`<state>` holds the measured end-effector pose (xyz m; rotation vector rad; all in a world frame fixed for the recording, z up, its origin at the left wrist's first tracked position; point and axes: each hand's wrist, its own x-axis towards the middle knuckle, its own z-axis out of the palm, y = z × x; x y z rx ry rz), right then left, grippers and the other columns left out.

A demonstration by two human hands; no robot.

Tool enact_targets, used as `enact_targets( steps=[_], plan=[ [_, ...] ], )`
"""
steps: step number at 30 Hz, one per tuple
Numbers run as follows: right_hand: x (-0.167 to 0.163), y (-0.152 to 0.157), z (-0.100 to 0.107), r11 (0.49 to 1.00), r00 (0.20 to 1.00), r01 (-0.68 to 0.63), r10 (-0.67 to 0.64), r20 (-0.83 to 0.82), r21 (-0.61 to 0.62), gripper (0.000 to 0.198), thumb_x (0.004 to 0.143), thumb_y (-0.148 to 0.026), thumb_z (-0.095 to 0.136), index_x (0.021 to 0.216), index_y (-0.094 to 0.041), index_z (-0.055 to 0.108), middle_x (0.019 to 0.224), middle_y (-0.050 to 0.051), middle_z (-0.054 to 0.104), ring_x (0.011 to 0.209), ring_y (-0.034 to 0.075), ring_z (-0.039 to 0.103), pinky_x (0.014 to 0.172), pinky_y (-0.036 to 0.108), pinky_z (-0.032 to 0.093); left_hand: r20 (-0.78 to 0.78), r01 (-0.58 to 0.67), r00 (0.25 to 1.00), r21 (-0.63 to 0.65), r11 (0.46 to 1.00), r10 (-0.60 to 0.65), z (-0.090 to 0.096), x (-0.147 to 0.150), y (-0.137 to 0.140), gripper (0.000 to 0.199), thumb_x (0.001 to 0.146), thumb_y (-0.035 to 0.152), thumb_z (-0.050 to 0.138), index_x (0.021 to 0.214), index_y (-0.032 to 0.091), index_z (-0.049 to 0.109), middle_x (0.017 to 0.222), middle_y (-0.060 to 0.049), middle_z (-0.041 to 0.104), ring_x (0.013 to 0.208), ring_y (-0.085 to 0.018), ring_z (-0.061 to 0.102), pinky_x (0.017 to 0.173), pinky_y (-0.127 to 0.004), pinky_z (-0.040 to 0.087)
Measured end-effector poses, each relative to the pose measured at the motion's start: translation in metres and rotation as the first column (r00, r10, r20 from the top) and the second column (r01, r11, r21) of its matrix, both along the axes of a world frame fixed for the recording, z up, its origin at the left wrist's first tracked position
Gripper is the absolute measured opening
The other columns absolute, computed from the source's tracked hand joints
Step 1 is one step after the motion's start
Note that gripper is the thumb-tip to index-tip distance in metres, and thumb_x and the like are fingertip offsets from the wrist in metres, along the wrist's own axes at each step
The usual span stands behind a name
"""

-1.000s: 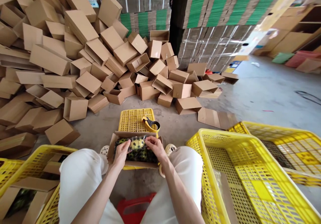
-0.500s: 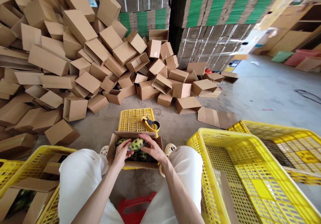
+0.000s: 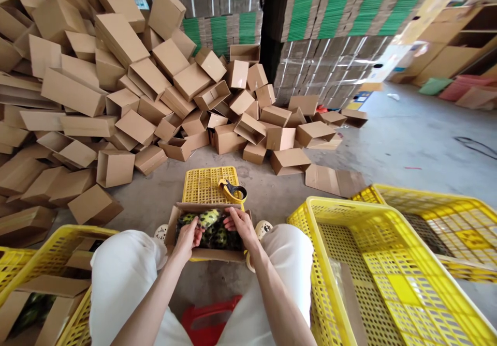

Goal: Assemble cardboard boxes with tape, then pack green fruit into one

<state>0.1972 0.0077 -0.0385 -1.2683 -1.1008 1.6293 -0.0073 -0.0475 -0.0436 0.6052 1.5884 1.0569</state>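
An open cardboard box (image 3: 223,255) stands between my knees, holding several green, black-spotted items in clear plastic. My left hand (image 3: 189,235) is at its left side, fingers curled against the left end of the uppermost spotted green item (image 3: 209,217); its grip is partly hidden. Over the right part of the box, my right hand (image 3: 239,223) has its fingers apart and holds nothing. The exact kind of the spotted items cannot be made out. Behind the box, a yellow and black tape dispenser (image 3: 233,191) lies on an upturned yellow crate (image 3: 202,180).
Large yellow crates (image 3: 310,222) stand to my right. Another yellow crate (image 3: 73,328) at my left holds open cartons. A heap of cardboard boxes (image 3: 128,103) spreads across the floor ahead, before strapped stacks of flat cardboard (image 3: 318,66). Something red (image 3: 209,320) is beneath me.
The uppermost spotted item sits lower among the others in the box. My right hand has let go of it and moved slightly right, while my left hand stays beside it.
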Motion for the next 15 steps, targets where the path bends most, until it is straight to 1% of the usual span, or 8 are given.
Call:
enact_targets(
  steps=[3,5,6,7,8,10,12,15],
  plan=[
    [0.001,0.002,0.001,0.996,0.994,0.088,-0.089,-0.069,-0.023,0.051,0.088,-0.070,0.070,0.103,-0.021,0.075,0.080,0.003,0.076,0.066,0.015,0.070,0.060,0.025,0.057,0.044,0.014,0.999,-0.004,1.000,-0.014,-0.002,-0.008,0.001,0.075,0.072,0.092,0.057,0.061,0.018,0.063,0.042,0.002,0.051,0.034,-0.008,0.040,0.039,-0.022,0.029],
    [0.002,0.002,0.002,0.994,0.990,0.100,-0.103,-0.094,-0.033,0.049,0.089,-0.068,0.071,0.102,-0.021,0.076,0.084,0.004,0.077,0.069,0.016,0.071,0.061,0.025,0.057,-0.009,0.115,0.993,-0.011,0.993,-0.115,-0.003,-0.008,0.004,0.078,0.078,0.090,0.051,0.070,0.015,0.070,0.050,-0.002,0.060,0.038,-0.011,0.049,0.041,-0.022,0.035],
    [0.003,0.003,0.003,0.993,0.987,0.109,-0.113,-0.111,-0.039,0.048,0.089,-0.068,0.071,0.102,-0.021,0.076,0.086,0.004,0.077,0.071,0.016,0.071,0.062,0.025,0.058,-0.091,0.222,0.971,-0.007,0.975,-0.221,-0.003,-0.006,0.007,0.078,0.084,0.087,0.047,0.081,0.014,0.075,0.060,-0.006,0.069,0.045,-0.013,0.058,0.045,-0.023,0.041],
    [0.003,0.003,0.003,0.992,0.984,0.121,-0.126,-0.129,-0.047,0.047,0.090,-0.067,0.071,0.102,-0.022,0.076,0.087,0.004,0.077,0.072,0.016,0.071,0.062,0.025,0.058,-0.204,0.356,0.914,-0.008,0.935,-0.350,-0.003,-0.001,0.011,0.076,0.090,0.081,0.044,0.096,0.013,0.077,0.073,-0.010,0.076,0.056,-0.016,0.067,0.052,-0.025,0.049],
    [0.003,0.003,0.004,0.989,0.979,0.134,-0.140,-0.145,-0.056,0.047,0.090,-0.066,0.071,0.102,-0.022,0.076,0.088,0.005,0.078,0.073,0.016,0.071,0.062,0.024,0.058,-0.327,0.492,0.819,-0.026,0.870,-0.472,-0.004,0.004,0.015,0.069,0.097,0.072,0.042,0.110,0.014,0.077,0.089,-0.013,0.080,0.070,-0.019,0.074,0.062,-0.028,0.055],
    [0.004,0.003,0.005,0.986,0.973,0.151,-0.161,-0.164,-0.072,0.046,0.091,-0.065,0.071,0.102,-0.021,0.076,0.089,0.005,0.078,0.073,0.015,0.071,0.061,0.023,0.057,-0.519,0.690,0.577,-0.104,0.716,-0.630,-0.008,0.018,0.024,0.046,0.101,0.049,0.048,0.124,0.019,0.075,0.116,-0.013,0.080,0.103,-0.024,0.077,0.088,-0.034,0.059],
    [0.004,0.003,0.006,0.984,0.970,0.156,-0.169,-0.175,-0.086,0.045,0.092,-0.064,0.071,0.102,-0.020,0.075,0.088,0.005,0.077,0.072,0.013,0.071,0.060,0.021,0.056,-0.604,0.765,0.406,-0.186,0.617,-0.686,-0.013,0.032,0.034,0.036,0.090,0.029,0.067,0.125,0.022,0.075,0.137,-0.012,0.074,0.132,-0.029,0.065,0.112,-0.040,0.050],
    [0.006,0.002,0.007,0.982,0.964,0.157,-0.174,-0.199,-0.101,0.043,0.094,-0.062,0.070,0.103,-0.020,0.075,0.088,0.005,0.078,0.070,0.012,0.071,0.060,0.019,0.057,-0.643,0.775,0.244,-0.321,0.544,-0.726,-0.025,0.047,0.048,0.066,0.074,0.013,0.081,0.138,0.020,0.068,0.158,-0.018,0.057,0.150,-0.039,0.047,0.122,-0.051,0.040]
  ],
)
